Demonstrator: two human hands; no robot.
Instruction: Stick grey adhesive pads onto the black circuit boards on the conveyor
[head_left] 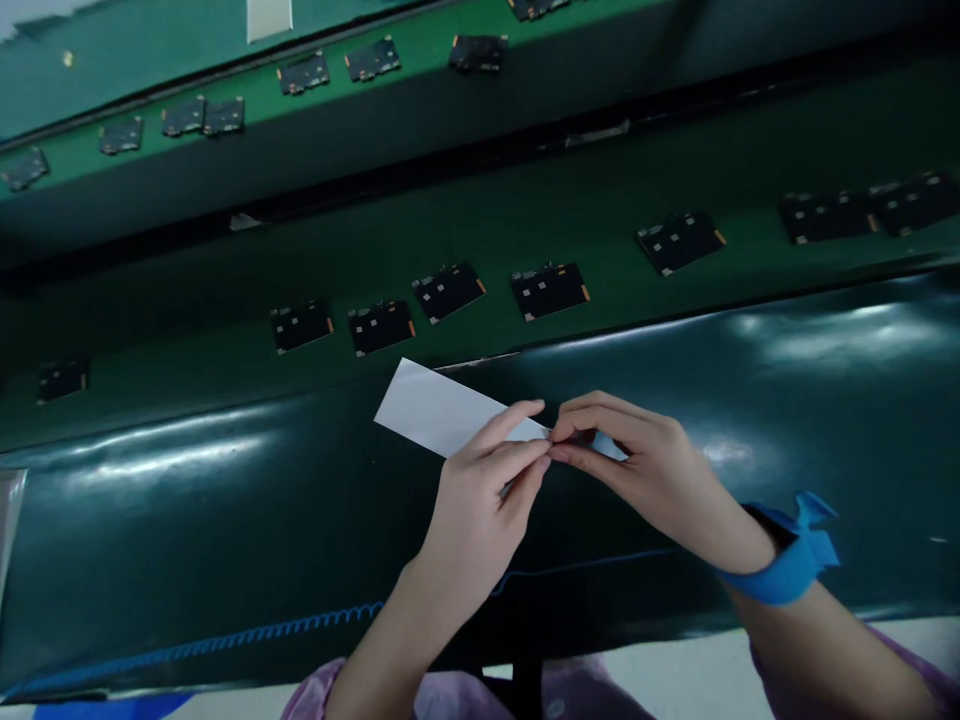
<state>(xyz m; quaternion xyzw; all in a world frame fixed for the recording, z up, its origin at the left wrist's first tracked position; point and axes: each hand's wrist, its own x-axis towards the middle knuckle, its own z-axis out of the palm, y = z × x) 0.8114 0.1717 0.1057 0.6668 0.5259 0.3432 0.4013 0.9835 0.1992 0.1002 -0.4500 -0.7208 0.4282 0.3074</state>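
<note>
A white rectangular sheet (431, 405), perhaps paper or a label backing, slants over the near edge of the green work surface. My left hand (480, 505) holds its right part, with the fingers closed about it and the index finger raised along its top. Thumb and fingertips of my right hand (645, 450) pinch together at the sheet's right end, touching the left fingertips. Whether a smaller piece sits in that pinch is hidden by the fingers. Around my right wrist is a blue wrist strap (784, 570).
Beyond my hands, a green belt carries several black circuit boards, among them a board (551, 290) straight ahead. A second belt farther back bears more boards (373, 60). A blue coiled cord (285, 628) runs along the shiny green mat (225, 520) near my body.
</note>
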